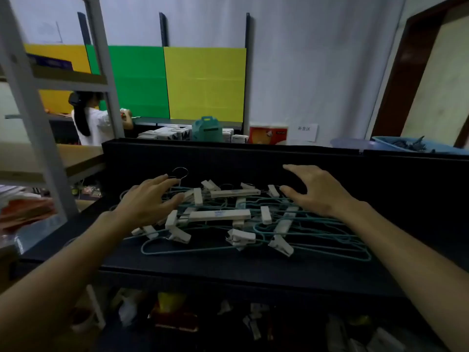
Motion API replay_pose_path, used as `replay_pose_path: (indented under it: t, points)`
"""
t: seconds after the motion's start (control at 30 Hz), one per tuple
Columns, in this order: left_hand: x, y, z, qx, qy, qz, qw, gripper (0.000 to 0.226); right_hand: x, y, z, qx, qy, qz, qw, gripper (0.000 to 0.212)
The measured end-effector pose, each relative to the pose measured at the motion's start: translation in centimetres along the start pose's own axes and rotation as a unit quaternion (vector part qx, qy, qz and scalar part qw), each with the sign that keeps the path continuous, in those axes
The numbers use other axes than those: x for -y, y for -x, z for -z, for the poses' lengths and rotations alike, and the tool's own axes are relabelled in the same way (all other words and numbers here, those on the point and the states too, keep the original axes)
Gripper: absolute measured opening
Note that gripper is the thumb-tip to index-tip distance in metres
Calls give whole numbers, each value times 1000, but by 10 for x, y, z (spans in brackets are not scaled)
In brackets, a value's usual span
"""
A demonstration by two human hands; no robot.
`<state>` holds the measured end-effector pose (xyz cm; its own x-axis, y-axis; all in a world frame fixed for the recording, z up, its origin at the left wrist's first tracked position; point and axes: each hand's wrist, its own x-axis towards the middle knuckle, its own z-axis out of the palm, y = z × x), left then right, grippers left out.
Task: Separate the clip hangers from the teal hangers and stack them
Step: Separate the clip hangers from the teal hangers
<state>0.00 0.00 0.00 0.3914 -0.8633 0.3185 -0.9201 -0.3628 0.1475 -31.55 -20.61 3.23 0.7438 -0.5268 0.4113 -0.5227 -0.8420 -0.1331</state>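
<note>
- From what I can see the sorting has barely begun: the white plastic clip hangers [220,215] and the thin teal wire hangers [314,240] lie in one tangled heap on the black flat tabletop [228,265], and I see no separate stack of either kind anywhere on it.
- Everything is left, as I judge it: pull each clip hanger free of the wire loops, lay the two kinds apart, then stack them.
- Starting at the left, my left hand [144,201] sits over the left end of the heap with fingers spread and only gently bent, holding nothing that I can make out. Its fingertips [177,196] reach the white clips there and look to be touching or just above them; I cannot tell which.
- A metal hook loop [180,172] of one hanger pokes out just beyond that hand's fingertips.
- In the middle, between my two hands, two long white clip bars lie across the teal wires, uncovered.
- At the right, my right hand [317,191] hovers above the far right end of the heap, fingers wide and loosely curved, thumb pointing in toward a white clip [273,191] just beside it. It grips nothing.
- The teal loops run out beneath and nearer than that wrist.
</note>
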Motion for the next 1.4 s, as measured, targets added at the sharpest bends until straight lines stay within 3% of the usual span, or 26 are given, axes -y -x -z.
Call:
replay_pose_path:
  t: [0.4, 0.5, 0.73, 1.03, 1.4]
  points:
    - [52, -38, -38, 59, -12, -10, 998, 70, -12, -30, -45, 107, 25, -92, 990, 76]
    - [66, -54, -44, 67, -15, -37, 997, 87, -8, -41, -54, 116, 27, -112, 987, 75]
    - [101, -78, -63, 91, -31, -97, 991, 121, 13, -81, -83, 115, -9, -90, 989, 57]
    - [97, -88, -84, 63, -16, -79, 995, 118, 29, -136, -121, 201, -31, -40, 978, 44]
    - [98, -92, -82, 66, -36, -83, 994, 132, 15, -150, -137, 151, -42, 21, 987, 36]
